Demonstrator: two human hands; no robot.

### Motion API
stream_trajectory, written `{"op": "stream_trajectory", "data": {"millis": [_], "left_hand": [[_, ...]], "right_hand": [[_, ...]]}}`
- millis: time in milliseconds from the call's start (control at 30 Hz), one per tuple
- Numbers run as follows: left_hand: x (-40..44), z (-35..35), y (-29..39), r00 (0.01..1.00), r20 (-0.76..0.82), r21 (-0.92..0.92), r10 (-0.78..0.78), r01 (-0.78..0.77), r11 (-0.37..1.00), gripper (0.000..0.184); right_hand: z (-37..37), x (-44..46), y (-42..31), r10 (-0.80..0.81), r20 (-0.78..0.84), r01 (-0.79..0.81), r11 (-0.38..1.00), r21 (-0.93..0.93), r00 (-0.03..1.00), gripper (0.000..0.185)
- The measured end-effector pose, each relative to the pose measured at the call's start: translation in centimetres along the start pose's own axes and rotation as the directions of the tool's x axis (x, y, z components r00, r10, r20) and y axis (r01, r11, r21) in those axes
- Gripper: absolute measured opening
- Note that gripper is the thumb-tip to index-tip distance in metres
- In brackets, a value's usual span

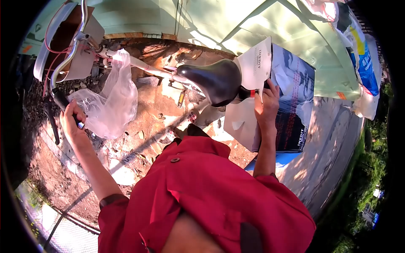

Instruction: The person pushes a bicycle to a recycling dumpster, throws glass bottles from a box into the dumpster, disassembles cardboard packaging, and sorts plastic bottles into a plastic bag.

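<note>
My left hand [72,120] is closed around the black grip of a bicycle handlebar [63,67] at the left. A white plastic bag [112,101] hangs beside it, close to the pale bicycle frame [139,64]. In the middle is the black saddle [215,80]. Behind the saddle, my right hand [266,105] pinches the edge of a printed cardboard box [291,84] marked "INEDIT". A red and black piece [252,93] juts from under the saddle toward my right thumb; whether the hand touches it I cannot tell.
A front basket [82,46] sits beyond the handlebar. Pale green panels [147,19] stand along the far side. Bags, one blue and white [365,63], hang at the upper right. Dry leaves lie on the ground [160,122], with a paved road [325,139] at the right.
</note>
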State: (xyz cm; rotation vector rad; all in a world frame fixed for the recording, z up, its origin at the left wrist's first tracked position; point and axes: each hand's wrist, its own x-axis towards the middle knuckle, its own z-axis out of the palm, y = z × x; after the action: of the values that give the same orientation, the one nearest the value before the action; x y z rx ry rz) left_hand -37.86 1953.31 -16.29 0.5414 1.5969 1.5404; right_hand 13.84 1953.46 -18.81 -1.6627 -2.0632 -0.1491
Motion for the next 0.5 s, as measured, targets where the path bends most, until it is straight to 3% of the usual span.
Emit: {"op": "stream_trajectory", "data": {"millis": [233,500], "left_hand": [[-1.0,0.9,-0.2,0.997,-0.022,-0.039,-0.068,0.067,0.997,0.026],[-0.7,-0.8,-0.9,0.995,0.076,-0.047,-0.058,0.062,0.997,0.027]], "right_hand": [[0.2,0.6,-0.3,0.023,0.020,-0.021,0.992,-0.122,1.000,0.015],[-1.1,0.5,-0.8,0.121,0.126,-0.087,0.965,-0.249,0.985,0.020]]}}
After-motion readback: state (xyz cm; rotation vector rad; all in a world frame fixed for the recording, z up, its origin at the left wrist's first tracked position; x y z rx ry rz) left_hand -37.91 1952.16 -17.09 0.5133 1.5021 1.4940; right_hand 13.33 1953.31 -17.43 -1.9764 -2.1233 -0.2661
